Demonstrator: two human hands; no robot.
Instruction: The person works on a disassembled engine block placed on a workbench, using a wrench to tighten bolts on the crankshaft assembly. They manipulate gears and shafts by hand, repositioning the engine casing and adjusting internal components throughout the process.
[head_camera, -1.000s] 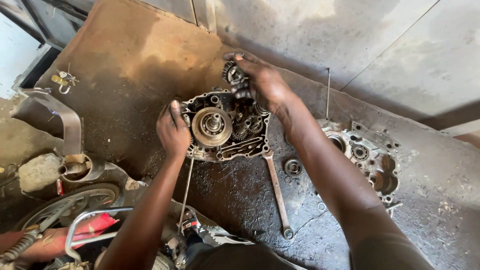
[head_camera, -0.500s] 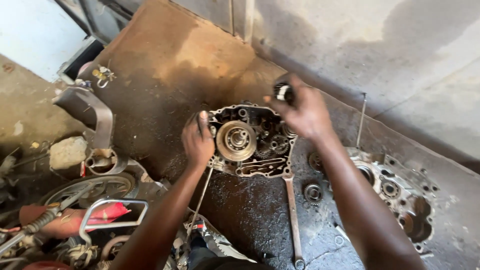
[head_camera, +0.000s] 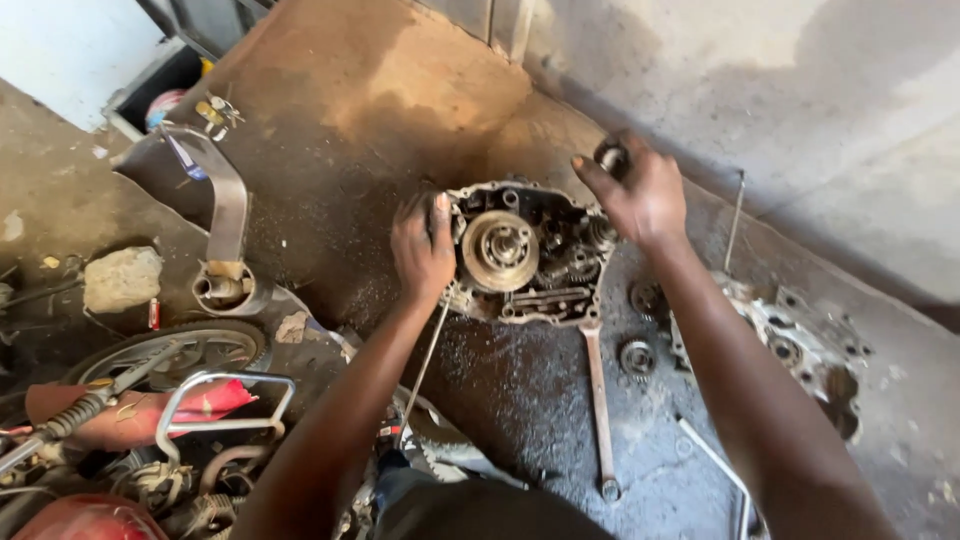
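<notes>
Engine strip-down was mid-way, as I read it: open crankcase half (head_camera: 525, 255) sat flat on the oily floor (head_camera: 340, 120), round clutch hub (head_camera: 499, 250) and gears exposed, facing up. Left hand (head_camera: 422, 248) was pressed on the case's left edge, fingers curled over the rim, steadying it rather than lifting. Right hand (head_camera: 640, 195) hovered just above the case's upper right corner, fingers closed around a small dark metal part (head_camera: 611, 156) — looked like a gear or shaft end, too small to be sure. Judgement: a part-removal step; the next move would call for keeping the case pinned down so it didn't shift, and finding a spot for the small part clear of the grit. Long spanner (head_camera: 598, 405) lay just below the case, touching or nearly touching its lower edge. Two loose gears (head_camera: 637, 356) sat on the floor to the right, with the other case half (head_camera: 800, 345) beyond them, well apart from both hands.
</notes>
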